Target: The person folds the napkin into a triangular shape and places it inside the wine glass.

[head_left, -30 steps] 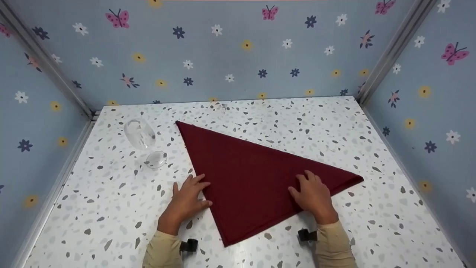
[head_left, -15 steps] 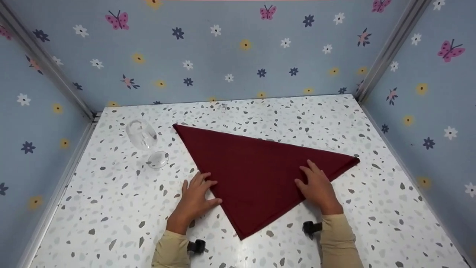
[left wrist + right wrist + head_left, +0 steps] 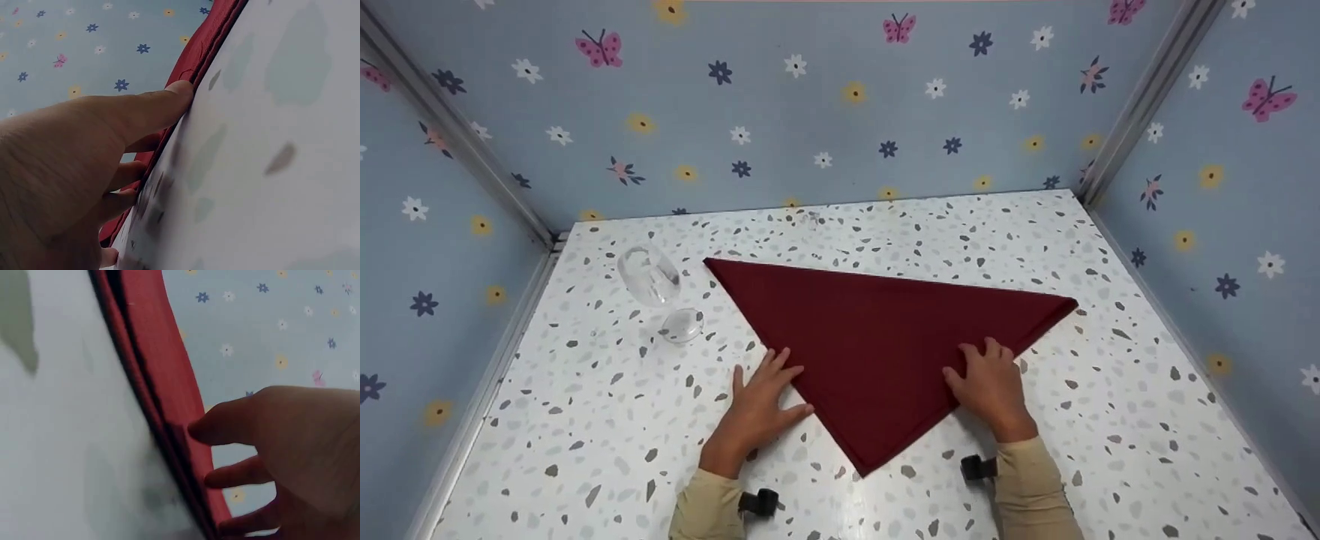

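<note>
A dark red cloth napkin (image 3: pixel 870 352), folded into a triangle, lies flat on the speckled tabletop with one corner pointing toward me. My left hand (image 3: pixel 757 412) has spread fingers, its fingertips resting on the left edge of the napkin; in the left wrist view the thumb (image 3: pixel 179 93) touches the layered edge. On the right side, my right hand (image 3: pixel 988 386) rests its fingertips on top of the napkin near the lower right edge. The right wrist view shows the fingers (image 3: pixel 239 472) slightly bent against the red fabric (image 3: pixel 160 354), gripping nothing.
A clear stemmed glass (image 3: pixel 649 277) stands left of the napkin, its round foot (image 3: pixel 682 325) nearer to me. Blue walls with flowers and butterflies (image 3: pixel 825 105) enclose the white speckled table (image 3: pixel 607 420) at the back and both sides.
The napkin has turned counterclockwise: its right corner moved away from me, its near corner to the right. My left hand shifted right with it; the right hand went forward, then came back.
</note>
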The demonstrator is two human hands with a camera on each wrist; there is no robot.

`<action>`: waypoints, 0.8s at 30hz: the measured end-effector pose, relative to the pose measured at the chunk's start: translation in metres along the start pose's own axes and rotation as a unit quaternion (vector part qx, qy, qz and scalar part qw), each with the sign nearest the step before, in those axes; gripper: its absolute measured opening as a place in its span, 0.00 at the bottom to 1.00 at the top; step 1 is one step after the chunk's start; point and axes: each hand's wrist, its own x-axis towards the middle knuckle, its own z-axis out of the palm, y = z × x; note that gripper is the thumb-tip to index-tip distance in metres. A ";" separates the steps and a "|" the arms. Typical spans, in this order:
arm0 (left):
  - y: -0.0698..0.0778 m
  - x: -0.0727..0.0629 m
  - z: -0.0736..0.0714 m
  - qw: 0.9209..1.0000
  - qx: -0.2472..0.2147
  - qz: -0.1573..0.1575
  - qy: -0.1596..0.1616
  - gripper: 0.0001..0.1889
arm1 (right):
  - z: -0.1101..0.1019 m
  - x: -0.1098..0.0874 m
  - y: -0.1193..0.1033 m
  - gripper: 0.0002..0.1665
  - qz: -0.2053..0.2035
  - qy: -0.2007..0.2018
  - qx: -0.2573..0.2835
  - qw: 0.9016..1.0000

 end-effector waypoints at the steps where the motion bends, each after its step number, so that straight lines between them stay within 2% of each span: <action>1: 0.000 0.001 0.002 1.000 -0.001 0.004 -0.003 0.34 | 0.001 0.002 0.004 0.31 0.002 -0.002 0.013 1.000; 6: -0.003 0.004 0.011 1.000 -0.010 0.025 -0.010 0.35 | 0.009 0.007 0.019 0.32 0.015 -0.017 0.056 0.998; 11: -0.009 -0.002 0.017 1.000 -0.011 0.020 -0.005 0.36 | 0.014 0.004 0.019 0.37 0.018 -0.053 0.062 0.997; 18: -0.012 -0.003 0.005 1.000 -0.003 -0.001 0.018 0.36 | 0.009 0.009 0.006 0.39 -0.006 -0.068 0.053 0.996; 24: -0.013 0.001 0.003 1.000 -0.006 0.015 0.020 0.36 | 0.007 0.009 0.007 0.39 -0.009 -0.070 0.057 0.996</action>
